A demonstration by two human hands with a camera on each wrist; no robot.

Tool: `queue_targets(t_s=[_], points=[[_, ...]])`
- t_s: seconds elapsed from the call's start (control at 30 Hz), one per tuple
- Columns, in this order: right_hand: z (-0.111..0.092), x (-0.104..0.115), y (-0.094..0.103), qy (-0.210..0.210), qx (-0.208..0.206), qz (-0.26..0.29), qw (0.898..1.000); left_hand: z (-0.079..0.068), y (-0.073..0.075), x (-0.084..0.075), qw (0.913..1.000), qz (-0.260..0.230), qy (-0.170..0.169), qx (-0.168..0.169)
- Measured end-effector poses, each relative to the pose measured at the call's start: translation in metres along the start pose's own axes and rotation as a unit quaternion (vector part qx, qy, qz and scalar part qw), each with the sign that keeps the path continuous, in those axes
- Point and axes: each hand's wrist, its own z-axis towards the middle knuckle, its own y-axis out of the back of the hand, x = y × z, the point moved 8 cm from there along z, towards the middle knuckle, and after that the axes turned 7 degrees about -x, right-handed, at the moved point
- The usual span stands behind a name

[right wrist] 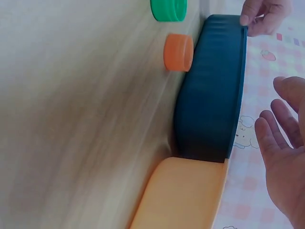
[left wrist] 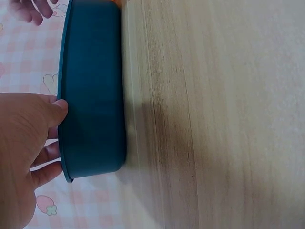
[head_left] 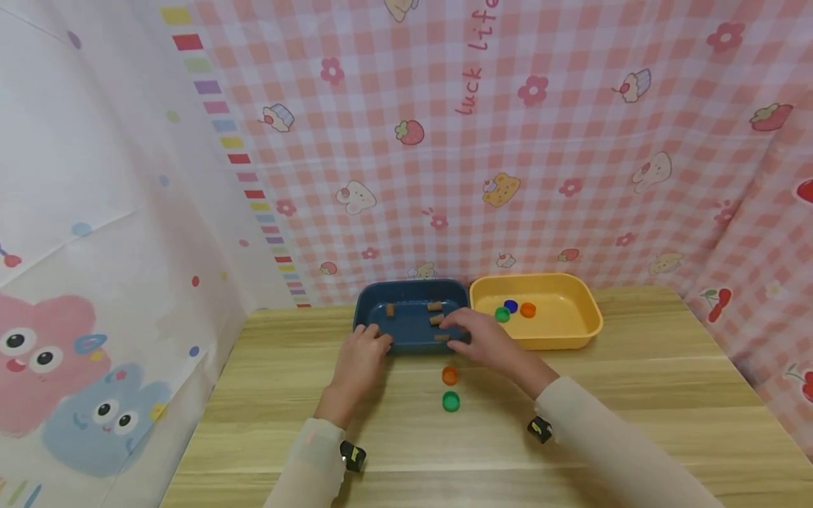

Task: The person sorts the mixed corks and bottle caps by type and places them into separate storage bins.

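Observation:
My left hand (head_left: 362, 353) holds the near rim of a dark blue tray (head_left: 406, 328) at its left end. In the left wrist view the thumb (left wrist: 58, 110) lies on the outside of the rim, with fingers behind it. Several small brown cork-like pieces (head_left: 390, 310) lie inside this tray. Over its right end hovers my right hand (head_left: 485, 342), fingers loosely spread above the pieces. The right wrist view shows that palm (right wrist: 286, 176) with nothing in it. On the table in front of the tray sit an orange cap (head_left: 449, 375) and a green cap (head_left: 451, 401).
A yellow tray (head_left: 559, 343) stands against the blue one's right side. Inside it lie a blue cap (head_left: 511, 306), a green cap (head_left: 502, 315) and an orange cap (head_left: 528, 310). Behind both trays hangs a pink checked cloth (head_left: 470, 162) at the wooden table's (head_left: 635, 395) back edge.

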Motion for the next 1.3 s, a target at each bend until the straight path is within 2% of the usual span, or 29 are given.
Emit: queue_targets(t_s=[0.43, 0.77, 1.1, 1.3], points=[[-0.026, 0.000, -0.011, -0.011, 0.038, 0.035, 0.999, 0.001, 0.002, 0.000, 1.0000, 0.005, 0.001, 0.004], [-0.044, -0.004, -0.031, 0.012, 0.085, 0.012, 0.996, 0.001, 0.002, -0.001, 0.9999, 0.010, -0.004, 0.008], [-0.047, -0.013, -0.051, -0.002, 0.134, -0.018, 0.991, 0.000, 0.002, -0.001, 1.0000, 0.003, -0.002, 0.002], [-0.046, -0.009, -0.056, 0.013, 0.144, -0.030, 0.989, 0.000, 0.001, -0.001, 1.0000, 0.006, -0.001, 0.002]])
